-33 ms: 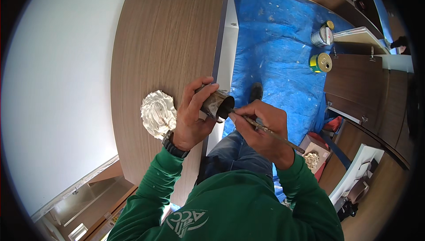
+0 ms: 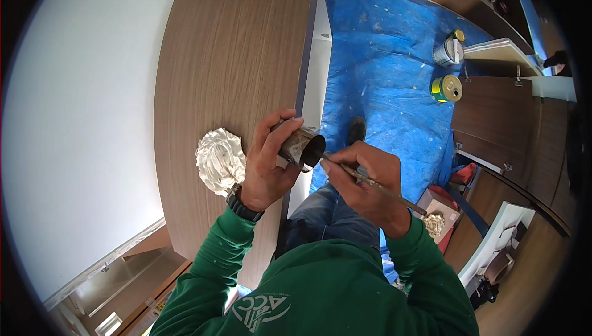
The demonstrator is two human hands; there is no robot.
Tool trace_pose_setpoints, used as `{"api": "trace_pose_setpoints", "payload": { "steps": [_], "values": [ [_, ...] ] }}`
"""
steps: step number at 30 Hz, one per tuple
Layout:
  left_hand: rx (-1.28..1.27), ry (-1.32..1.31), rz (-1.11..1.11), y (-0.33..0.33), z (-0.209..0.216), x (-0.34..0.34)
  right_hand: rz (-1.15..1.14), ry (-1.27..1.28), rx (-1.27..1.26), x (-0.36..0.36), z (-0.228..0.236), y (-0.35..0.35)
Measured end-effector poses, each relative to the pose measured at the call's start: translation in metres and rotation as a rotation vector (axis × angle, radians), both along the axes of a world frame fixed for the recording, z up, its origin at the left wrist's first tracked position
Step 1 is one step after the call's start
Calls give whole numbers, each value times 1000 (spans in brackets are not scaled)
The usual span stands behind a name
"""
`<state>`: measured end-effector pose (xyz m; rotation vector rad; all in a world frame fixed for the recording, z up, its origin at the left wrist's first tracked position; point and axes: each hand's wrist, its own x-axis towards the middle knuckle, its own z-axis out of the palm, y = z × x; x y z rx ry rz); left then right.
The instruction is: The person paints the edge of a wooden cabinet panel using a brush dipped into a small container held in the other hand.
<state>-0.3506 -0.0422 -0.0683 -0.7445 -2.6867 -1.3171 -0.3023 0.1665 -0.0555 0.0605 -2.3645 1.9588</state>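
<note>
My left hand (image 2: pixel 268 163), with a black watch at the wrist, wraps round a small stained metal can (image 2: pixel 297 145) and tilts it so its dark mouth faces right. Between the fingers and thumb of my right hand (image 2: pixel 369 179) is a thin, stained stick-like handle (image 2: pixel 391 194), perhaps a slender brush. Its tip points into the can's mouth, and I cannot make out the end. Beside my left wrist, a crumpled cream-white cloth (image 2: pixel 221 161) lies on the wood-grain panel (image 2: pixel 234 58).
A white panel (image 2: pixel 86 114) stretches along the left. Blue sheeting (image 2: pixel 382 46) covers the floor, with a green-yellow can (image 2: pixel 446 89) and a white paint tin (image 2: pixel 448 52) on it. Brown cabinet doors (image 2: pixel 493 111) line the right. A box (image 2: pixel 439 203) holds another crumpled cloth.
The stick has shifted very slightly toward the lower right with my right hand. My left hand and the can have hardly moved.
</note>
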Motion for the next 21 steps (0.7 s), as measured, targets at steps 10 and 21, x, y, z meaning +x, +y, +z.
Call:
{"api": "trace_pose_setpoints", "payload": {
  "steps": [10, 21],
  "values": [
    [197, -268, 472, -34, -80, -77, -157, -148, -535, -27, -40, 22],
    [6, -130, 628, -41, -165, -286, -257, 9, -890, -131, -155, -11]
  ]
}}
